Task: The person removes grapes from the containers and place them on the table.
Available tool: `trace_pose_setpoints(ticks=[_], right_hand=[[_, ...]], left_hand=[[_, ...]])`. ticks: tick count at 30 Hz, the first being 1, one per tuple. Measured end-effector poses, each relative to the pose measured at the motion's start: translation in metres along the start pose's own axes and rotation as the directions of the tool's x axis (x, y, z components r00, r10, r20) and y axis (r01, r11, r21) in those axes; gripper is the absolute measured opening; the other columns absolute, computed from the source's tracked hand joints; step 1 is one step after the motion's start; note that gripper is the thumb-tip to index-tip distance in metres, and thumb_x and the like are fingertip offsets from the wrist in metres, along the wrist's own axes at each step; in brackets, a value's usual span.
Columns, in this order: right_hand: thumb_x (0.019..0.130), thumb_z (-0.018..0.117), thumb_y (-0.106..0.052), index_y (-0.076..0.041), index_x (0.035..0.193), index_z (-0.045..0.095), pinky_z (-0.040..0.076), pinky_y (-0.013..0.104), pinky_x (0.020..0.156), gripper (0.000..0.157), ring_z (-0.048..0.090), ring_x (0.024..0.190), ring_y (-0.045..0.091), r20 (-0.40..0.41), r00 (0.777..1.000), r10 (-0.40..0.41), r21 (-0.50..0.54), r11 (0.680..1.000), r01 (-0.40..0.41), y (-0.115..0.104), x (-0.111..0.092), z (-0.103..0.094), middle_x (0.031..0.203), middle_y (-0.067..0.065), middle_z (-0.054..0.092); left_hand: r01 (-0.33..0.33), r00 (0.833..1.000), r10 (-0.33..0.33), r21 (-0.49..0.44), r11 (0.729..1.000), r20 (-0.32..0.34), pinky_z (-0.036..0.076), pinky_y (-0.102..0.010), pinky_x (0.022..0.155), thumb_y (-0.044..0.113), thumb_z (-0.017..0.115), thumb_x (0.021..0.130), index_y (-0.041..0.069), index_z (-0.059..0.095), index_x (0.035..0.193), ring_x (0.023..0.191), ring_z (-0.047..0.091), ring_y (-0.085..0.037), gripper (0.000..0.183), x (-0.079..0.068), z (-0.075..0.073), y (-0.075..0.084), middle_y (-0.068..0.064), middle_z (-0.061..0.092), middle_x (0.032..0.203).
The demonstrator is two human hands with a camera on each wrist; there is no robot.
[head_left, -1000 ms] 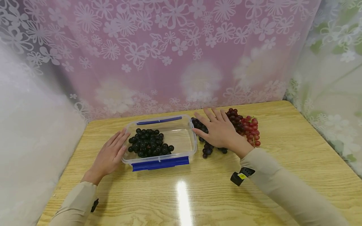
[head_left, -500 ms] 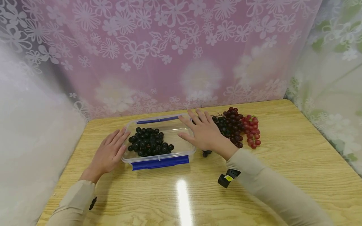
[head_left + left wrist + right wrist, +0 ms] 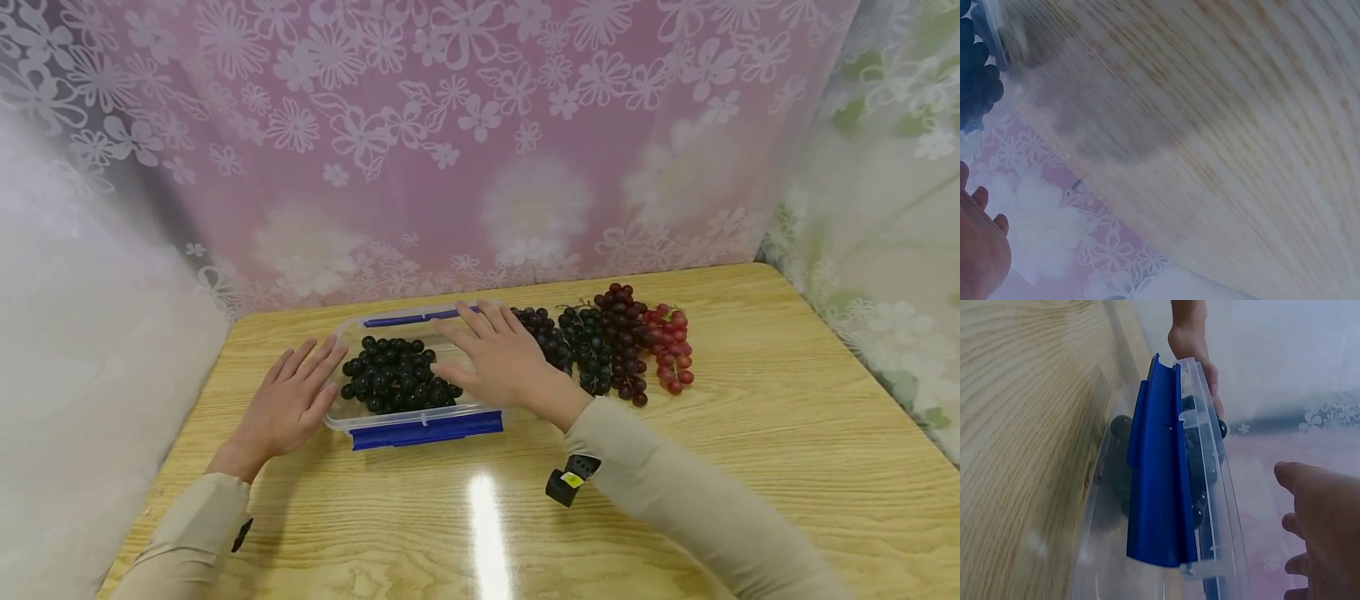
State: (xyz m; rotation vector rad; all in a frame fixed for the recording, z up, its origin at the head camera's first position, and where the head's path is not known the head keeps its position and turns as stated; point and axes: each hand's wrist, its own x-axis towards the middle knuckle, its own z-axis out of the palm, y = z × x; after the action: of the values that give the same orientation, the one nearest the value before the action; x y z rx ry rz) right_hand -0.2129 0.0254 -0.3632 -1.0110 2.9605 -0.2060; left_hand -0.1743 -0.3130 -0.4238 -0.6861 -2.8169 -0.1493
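A clear plastic food container (image 3: 337, 426) with blue side latches (image 3: 427, 430) stands on the table, a bunch of black grapes (image 3: 393, 375) inside its left half. My left hand (image 3: 285, 408) lies along the container's left end, its straight fingers at the rim. Over the right part of the container hovers my right hand (image 3: 498, 358), fingers spread and holding nothing; it hides the right rim. In the right wrist view, that hand (image 3: 1329, 525) is apart from the container (image 3: 1229, 519), above its opening. The left wrist view shows only part of the left hand (image 3: 982, 244).
Right of the container lie a dark purple bunch (image 3: 546, 332), a dark green bunch (image 3: 588, 346), a dark red bunch (image 3: 624, 329) and a bright red bunch (image 3: 671, 350) of grapes. The wooden table (image 3: 750, 417) meets a floral curtain (image 3: 465, 167) at the back.
My right hand has moved left, from above the loose grape bunches to above the container, uncovering those bunches. The left hand and the container have stayed nearly in place.
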Motion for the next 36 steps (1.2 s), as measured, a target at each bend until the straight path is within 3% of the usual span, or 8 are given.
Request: trace_pose_setpoints(ticks=[7, 13, 27, 36], right_hand=[[0.093, 0.019, -0.07, -0.035, 0.154, 0.017, 0.002, 0.051, 0.114, 0.07, 0.005, 0.144, 0.029, 0.022, 0.999, -0.032, -0.017, 0.999, 0.032, -0.014, 0.009, 0.003, 0.16, 0.004, 0.007], [0.092, 0.021, -0.071, -0.034, 0.153, 0.02, 0.01, 0.053, 0.114, 0.071, 0.012, 0.143, 0.03, 0.048, 0.997, -0.067, -0.038, 0.997, 0.069, -0.027, 0.017, 0.007, 0.159, 0.006, 0.014], [0.092, 0.027, -0.071, -0.034, 0.153, 0.023, 0.013, 0.051, 0.114, 0.072, 0.021, 0.141, 0.031, 0.15, 0.987, -0.056, -0.055, 0.996, 0.065, -0.051, 0.036, 0.012, 0.156, 0.003, 0.024], [0.093, 0.028, -0.069, -0.032, 0.153, 0.024, 0.016, 0.051, 0.113, 0.07, 0.027, 0.139, 0.029, 0.163, 0.985, -0.051, -0.027, 0.998, 0.056, -0.066, 0.047, 0.015, 0.154, 0.003, 0.029]], left_hand=[[0.001, 1.0, -0.001, -0.001, 1.0, 0.005, 0.007, -0.049, 0.114, 0.029, 0.044, 0.102, 0.015, 0.024, 0.154, 0.143, 0.014, -0.032, 0.058, -0.001, 0.001, -0.001, -0.007, 0.02, 0.157], [0.001, 1.0, -0.001, -0.016, 1.0, 0.0, 0.006, -0.049, 0.114, 0.028, 0.046, 0.101, 0.015, 0.024, 0.154, 0.143, 0.015, -0.032, 0.058, 0.0, 0.001, 0.0, -0.007, 0.02, 0.157], [0.021, 1.0, -0.021, -0.014, 1.0, 0.004, 0.009, -0.05, 0.114, 0.027, 0.045, 0.101, 0.018, 0.022, 0.154, 0.142, 0.016, -0.032, 0.059, -0.001, 0.002, 0.001, -0.006, 0.02, 0.157], [0.037, 0.999, -0.036, -0.042, 0.998, 0.007, 0.012, -0.054, 0.112, 0.026, 0.047, 0.101, 0.015, 0.025, 0.153, 0.142, 0.016, -0.032, 0.058, -0.001, 0.0, 0.001, -0.005, 0.018, 0.158]])
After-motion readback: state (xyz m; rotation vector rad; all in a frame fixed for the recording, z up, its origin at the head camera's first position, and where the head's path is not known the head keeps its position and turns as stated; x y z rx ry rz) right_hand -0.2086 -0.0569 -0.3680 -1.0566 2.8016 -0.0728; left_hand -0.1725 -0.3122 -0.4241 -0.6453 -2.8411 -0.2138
